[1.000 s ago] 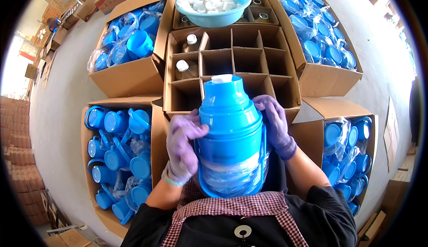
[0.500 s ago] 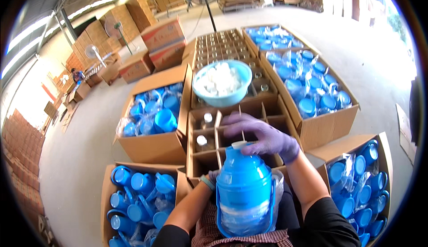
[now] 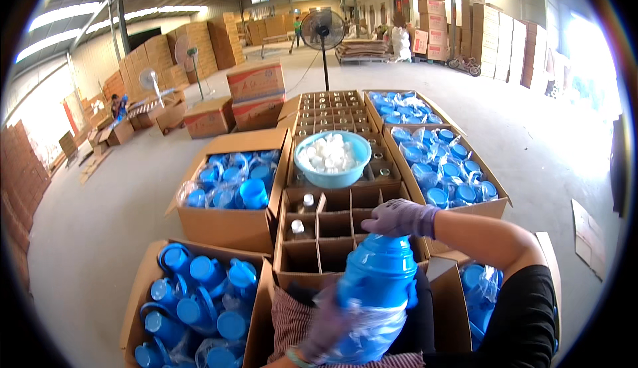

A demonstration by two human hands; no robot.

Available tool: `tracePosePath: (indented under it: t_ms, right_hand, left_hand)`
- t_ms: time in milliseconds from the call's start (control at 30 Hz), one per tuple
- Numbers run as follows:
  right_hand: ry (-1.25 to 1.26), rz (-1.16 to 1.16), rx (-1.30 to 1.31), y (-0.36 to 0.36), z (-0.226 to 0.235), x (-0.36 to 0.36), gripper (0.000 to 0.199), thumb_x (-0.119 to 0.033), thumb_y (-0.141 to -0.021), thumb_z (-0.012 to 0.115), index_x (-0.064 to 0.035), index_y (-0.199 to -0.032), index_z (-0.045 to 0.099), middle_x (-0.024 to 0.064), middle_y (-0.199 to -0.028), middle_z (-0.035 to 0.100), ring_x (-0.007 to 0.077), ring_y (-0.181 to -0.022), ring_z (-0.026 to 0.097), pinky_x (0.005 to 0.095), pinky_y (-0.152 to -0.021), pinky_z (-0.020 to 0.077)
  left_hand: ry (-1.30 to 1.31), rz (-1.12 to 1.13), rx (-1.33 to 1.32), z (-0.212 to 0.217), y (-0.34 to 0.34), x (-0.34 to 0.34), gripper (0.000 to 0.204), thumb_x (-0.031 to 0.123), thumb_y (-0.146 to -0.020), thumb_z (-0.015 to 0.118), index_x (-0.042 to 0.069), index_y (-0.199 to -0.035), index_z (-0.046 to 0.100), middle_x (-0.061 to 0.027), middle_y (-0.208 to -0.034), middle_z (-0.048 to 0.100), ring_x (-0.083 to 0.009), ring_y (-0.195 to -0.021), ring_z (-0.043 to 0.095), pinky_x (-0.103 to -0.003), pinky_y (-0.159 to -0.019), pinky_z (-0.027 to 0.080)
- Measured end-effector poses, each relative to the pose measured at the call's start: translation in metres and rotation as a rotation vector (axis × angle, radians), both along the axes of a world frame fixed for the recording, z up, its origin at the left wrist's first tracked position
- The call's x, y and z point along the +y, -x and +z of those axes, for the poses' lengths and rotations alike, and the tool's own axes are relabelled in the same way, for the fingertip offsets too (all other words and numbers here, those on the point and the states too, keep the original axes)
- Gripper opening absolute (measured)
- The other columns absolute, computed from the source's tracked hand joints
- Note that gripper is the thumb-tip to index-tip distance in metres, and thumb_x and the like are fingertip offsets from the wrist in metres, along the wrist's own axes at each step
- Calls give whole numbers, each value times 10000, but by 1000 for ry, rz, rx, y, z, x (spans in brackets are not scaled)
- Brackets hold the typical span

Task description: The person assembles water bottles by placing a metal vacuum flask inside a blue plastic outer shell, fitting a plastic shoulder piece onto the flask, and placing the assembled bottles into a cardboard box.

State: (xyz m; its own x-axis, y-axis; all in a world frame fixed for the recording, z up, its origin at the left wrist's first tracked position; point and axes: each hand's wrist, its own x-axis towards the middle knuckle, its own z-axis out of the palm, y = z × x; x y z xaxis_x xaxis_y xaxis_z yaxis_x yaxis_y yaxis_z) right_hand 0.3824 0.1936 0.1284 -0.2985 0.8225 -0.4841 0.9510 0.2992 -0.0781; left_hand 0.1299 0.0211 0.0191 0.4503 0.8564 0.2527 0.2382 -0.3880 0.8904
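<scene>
A blue thermos flask (image 3: 380, 268) stands slightly tilted in front of me, its lower part wrapped in a clear plastic bag (image 3: 372, 331). My right hand (image 3: 402, 218), in a purple glove, is closed over the flask's top and hides its mouth. Against the flask's lower left side is my gloved left hand (image 3: 329, 321), its fingers smeared by motion. Just beyond the flask lies a divided carton (image 3: 309, 279); two bottles with white caps, including a near one (image 3: 298, 230), stand in its left cells.
A light-blue basin (image 3: 332, 179) of white stoppers (image 3: 330, 153) rests on a carton of bottles. Cartons of bagged blue flasks stand at left (image 3: 226, 228), near left (image 3: 262, 315), right (image 3: 475, 212) and near right (image 3: 452, 298). Farther back are a black fan (image 3: 323, 30) and stacked boxes (image 3: 256, 82).
My right hand has come down over the flask's mouth, covering the white piece seen there before. The left hand has moved down along the flask's side. The flask now leans right; the view has tilted up.
</scene>
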Motion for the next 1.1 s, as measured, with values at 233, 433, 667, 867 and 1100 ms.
tracePosePath:
  t_ms: [233, 433, 667, 867, 1100]
  right_hand:
    - [-261, 1014, 859, 81, 94, -100, 583, -479, -981, 680, -129, -1444, 623, 238, -1425, 606, 399, -1196, 681, 477, -1042, 556]
    - [25, -496, 469, 28, 28, -79, 373, -353, -1007, 637, -110, -1275, 730, 171, -1190, 718, 337, -1077, 740, 438, -931, 626]
    - [-135, 918, 819, 78, 99, -135, 326, -250, -890, 814, -125, -1186, 759, 155, -1262, 689, 329, -1130, 685, 449, -1015, 572]
    - [-232, 304, 755, 12, 5, -95, 300, -273, -924, 758, -117, -1181, 759, 125, -1137, 750, 314, -1086, 722, 414, -988, 589]
    - [-340, 727, 603, 90, 88, -117, 385, -336, -924, 716, -102, -1230, 737, 151, -1186, 736, 326, -1135, 705, 441, -999, 582]
  left_hand:
    - [880, -688, -560, -39, 87, 59, 947, 152, -833, 864, 22, -1616, 346, -128, -1435, 622, -266, -1316, 613, -431, -1157, 478]
    - [478, -28, -301, 15, 13, -47, 906, 219, -911, 829, 12, -1621, 307, -166, -1448, 588, -273, -1216, 662, -433, -1092, 528]
    - [845, -721, -602, -39, 106, 40, 717, 116, -887, 820, 33, -1518, 488, -145, -1378, 657, -275, -1208, 686, -445, -1100, 531]
    - [593, -220, -603, 0, 39, -55, 751, 144, -902, 824, 61, -1550, 454, -150, -1394, 615, -306, -1331, 593, -467, -1143, 488]
    - [809, -449, -678, -7, 102, 6, 683, 218, -935, 780, 20, -1515, 477, -170, -1370, 662, -287, -1219, 680, -452, -1081, 543]
